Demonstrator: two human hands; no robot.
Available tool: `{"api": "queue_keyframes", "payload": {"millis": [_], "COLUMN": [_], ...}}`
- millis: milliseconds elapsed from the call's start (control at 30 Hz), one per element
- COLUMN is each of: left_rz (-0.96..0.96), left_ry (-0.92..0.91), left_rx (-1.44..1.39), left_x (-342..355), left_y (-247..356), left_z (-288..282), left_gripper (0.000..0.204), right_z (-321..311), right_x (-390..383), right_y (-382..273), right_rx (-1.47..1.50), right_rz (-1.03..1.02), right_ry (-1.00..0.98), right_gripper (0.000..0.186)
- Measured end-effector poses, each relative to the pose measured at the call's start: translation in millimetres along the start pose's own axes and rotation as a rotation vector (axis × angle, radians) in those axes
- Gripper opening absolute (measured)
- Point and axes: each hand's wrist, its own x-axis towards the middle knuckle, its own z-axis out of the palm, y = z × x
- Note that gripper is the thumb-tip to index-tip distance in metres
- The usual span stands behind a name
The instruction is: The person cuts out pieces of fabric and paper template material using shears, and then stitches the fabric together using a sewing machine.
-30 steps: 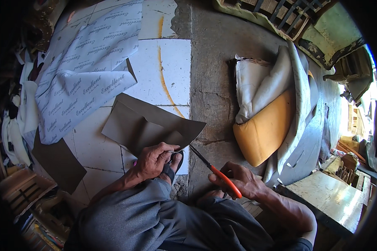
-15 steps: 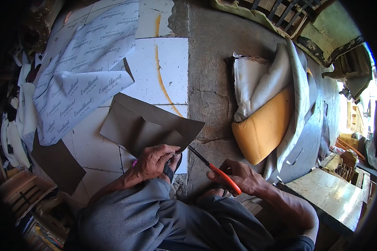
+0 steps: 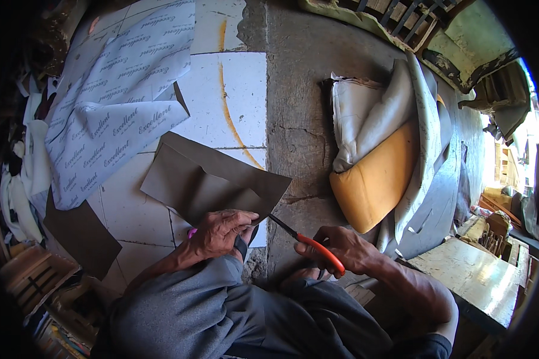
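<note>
My left hand (image 3: 220,230) pinches the lower edge of a dark grey-brown sheet (image 3: 215,173) lying over white tiles, just above my sandalled foot. My right hand (image 3: 341,251) is wrapped round red-handled scissors (image 3: 317,248); their dark blades point up-left and touch or nearly touch the sheet's edge beside my left fingertips. Another dark piece of material (image 3: 84,239) lies at the left, partly under a large white printed backing sheet (image 3: 120,137). My grey-clad legs fill the lower middle.
On the concrete right of the tiles lie an orange foam cushion (image 3: 374,179) and pale rolled material (image 3: 422,149). A worn green frame (image 3: 461,45) stands at the upper right, a metal-topped box (image 3: 470,275) at the lower right. Scrap fabric (image 3: 15,203) and wooden slats (image 3: 33,275) crowd the left.
The scissors and my right hand have moved slightly up and left, and the whole view has shifted a little. Both hands keep their grips.
</note>
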Motion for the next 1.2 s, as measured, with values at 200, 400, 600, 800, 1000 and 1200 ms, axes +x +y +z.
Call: {"api": "queue_keyframes", "payload": {"millis": [200, 400, 600, 800, 1000, 1200], "left_rz": [-0.004, 0.0, -0.253, -0.58, -0.456, -0.177], "left_ry": [0.009, 0.02, 0.028, 0.31, 0.251, 0.588], "left_rx": [-0.036, -0.029, -0.164, -0.814, -1.357, -1.208], "left_x": [-1, 1, 7, 54, 107, 126], "left_y": [-1, 0, 15, 6, 24, 54], "left_z": [1, 5, 5, 19, 24, -55], "left_gripper": [0.03, 0.026, 0.014, 0.011, 0.009, 0.008], "right_z": [5, 10, 15, 61, 34, -77], "right_x": [0, -3, 2, 61, 125, 38], "right_y": [5, 9, 22, 56, 0, -3], "right_rx": [0.062, 0.075, 0.153, 0.465, 0.914, 0.703], "right_rz": [-0.013, -0.003, 0.03, -0.322, -0.771, -0.828], "right_ry": [-0.004, 0.018, 0.0, 0.439, 0.556, 0.869], "right_gripper": [0.089, 0.085, 0.082, 0.067, 0.05, 0.035]}}
